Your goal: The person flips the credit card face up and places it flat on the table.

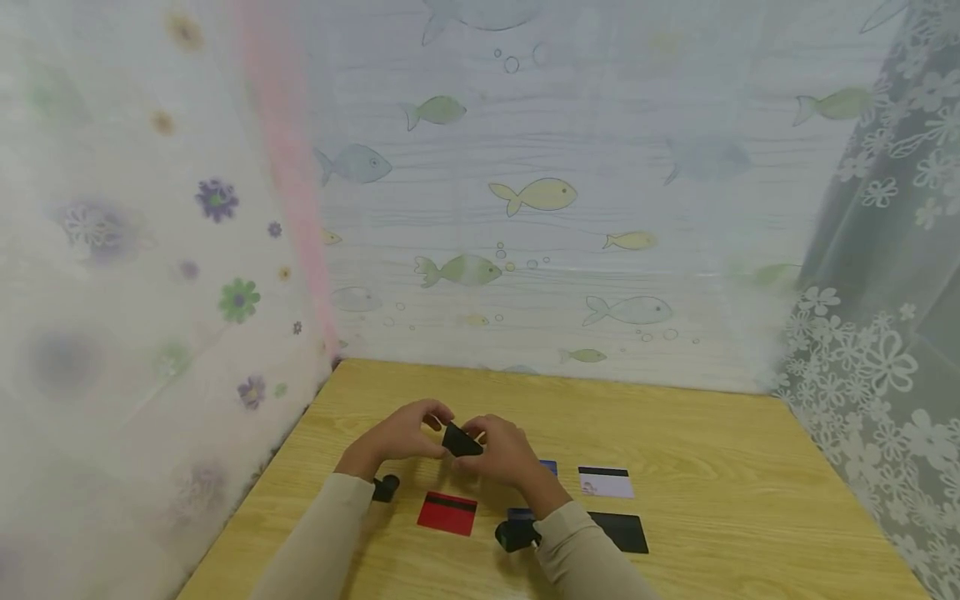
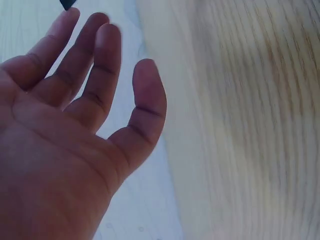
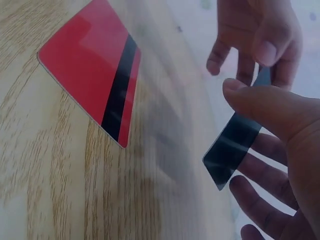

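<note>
Both hands hold a black card (image 1: 462, 441) above the table. My left hand (image 1: 408, 429) pinches its far end between thumb and index finger, as the right wrist view shows. The left hand's other fingers (image 2: 102, 60) are spread and slightly bent, with only a dark corner of the card at the top of the left wrist view. My right hand (image 1: 504, 454) grips the other end, its thumb (image 3: 260, 102) lying across the face and fingers behind. Below the hands lies a red card (image 3: 85, 60) with a black stripe.
A white card (image 1: 606, 485) with a dark stripe lies to the right on the wooden table (image 1: 735, 483). Blue cards (image 1: 550, 467) and a larger black flat piece (image 1: 626, 533) are partly hidden by the right arm. Patterned curtains (image 1: 525, 317) surround the table.
</note>
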Action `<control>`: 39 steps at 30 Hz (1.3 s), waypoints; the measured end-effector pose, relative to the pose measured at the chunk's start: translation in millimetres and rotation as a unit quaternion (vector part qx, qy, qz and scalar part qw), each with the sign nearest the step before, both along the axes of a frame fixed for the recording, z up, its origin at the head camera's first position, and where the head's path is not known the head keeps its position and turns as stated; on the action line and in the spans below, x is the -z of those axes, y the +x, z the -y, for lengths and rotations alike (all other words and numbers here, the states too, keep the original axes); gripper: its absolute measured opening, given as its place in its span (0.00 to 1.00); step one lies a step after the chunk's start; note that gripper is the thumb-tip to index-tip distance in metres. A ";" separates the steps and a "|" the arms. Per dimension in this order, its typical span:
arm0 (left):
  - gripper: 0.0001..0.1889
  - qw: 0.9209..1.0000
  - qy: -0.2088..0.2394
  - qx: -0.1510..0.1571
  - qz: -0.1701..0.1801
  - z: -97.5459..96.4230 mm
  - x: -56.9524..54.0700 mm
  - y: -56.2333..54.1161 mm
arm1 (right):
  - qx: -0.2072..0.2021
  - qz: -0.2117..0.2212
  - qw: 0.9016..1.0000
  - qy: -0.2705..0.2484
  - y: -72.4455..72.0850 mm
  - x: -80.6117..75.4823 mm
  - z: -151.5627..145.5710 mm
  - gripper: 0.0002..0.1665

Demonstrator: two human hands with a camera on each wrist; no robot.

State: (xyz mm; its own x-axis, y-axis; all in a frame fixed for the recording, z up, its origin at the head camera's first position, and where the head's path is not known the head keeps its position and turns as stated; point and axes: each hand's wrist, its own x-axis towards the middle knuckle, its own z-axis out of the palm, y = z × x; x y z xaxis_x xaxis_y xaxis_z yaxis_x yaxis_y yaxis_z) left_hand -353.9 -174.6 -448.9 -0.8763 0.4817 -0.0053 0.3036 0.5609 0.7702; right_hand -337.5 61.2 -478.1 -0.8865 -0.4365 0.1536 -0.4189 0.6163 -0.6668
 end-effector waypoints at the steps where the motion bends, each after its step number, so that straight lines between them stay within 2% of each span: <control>1: 0.33 1.000 0.005 0.007 0.006 0.4 1.1 -0.2 | -0.002 0.008 1.000 -0.012 -0.1 0.2 -0.4 0.32; 4: 0.38 0.999 0.013 0.023 0.022 0.9 5.9 -1.5 | -0.006 0.031 0.998 -0.045 -0.5 0.6 -1.3 0.32; 8: 0.38 0.999 0.017 0.032 0.026 0.3 12.1 -2.3 | -0.007 0.059 0.995 -0.079 -2.2 3.5 -1.6 0.33; 13: 0.36 0.999 0.015 0.027 0.031 -2.8 15.1 -0.8 | 0.000 0.080 0.991 -0.105 -1.5 4.0 -2.4 0.31; 19: 0.39 0.999 -0.004 0.015 0.042 -6.1 21.2 1.3 | 0.000 0.098 0.986 -0.132 2.0 1.2 -4.4 0.28; 26: 0.30 0.999 -0.015 0.026 0.025 -5.9 29.2 -2.9 | -0.011 0.113 0.979 -0.170 3.0 1.9 -4.9 0.29; 29: 0.28 0.999 -0.017 0.026 0.029 -4.5 29.8 -2.9 | -0.018 0.127 0.974 -0.187 4.3 1.1 -4.2 0.31; 34: 0.28 0.999 -0.015 0.028 0.035 -1.1 28.5 -2.0 | -0.020 0.138 0.972 -0.188 6.1 0.5 -2.7 0.35; 39: 0.26 0.999 -0.019 0.033 0.031 1.7 28.9 -2.2 | -0.012 0.124 0.979 -0.159 5.8 1.3 -2.4 0.37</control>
State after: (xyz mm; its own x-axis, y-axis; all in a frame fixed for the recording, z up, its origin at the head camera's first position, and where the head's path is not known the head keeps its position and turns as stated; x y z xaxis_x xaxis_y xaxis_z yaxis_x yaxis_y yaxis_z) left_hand -356.1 -176.3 -477.8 -0.8398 0.5374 -0.0771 0.2941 0.5696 0.7675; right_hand -331.7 63.7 -479.3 -0.9038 -0.4229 0.0664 -0.2318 0.3531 -0.9064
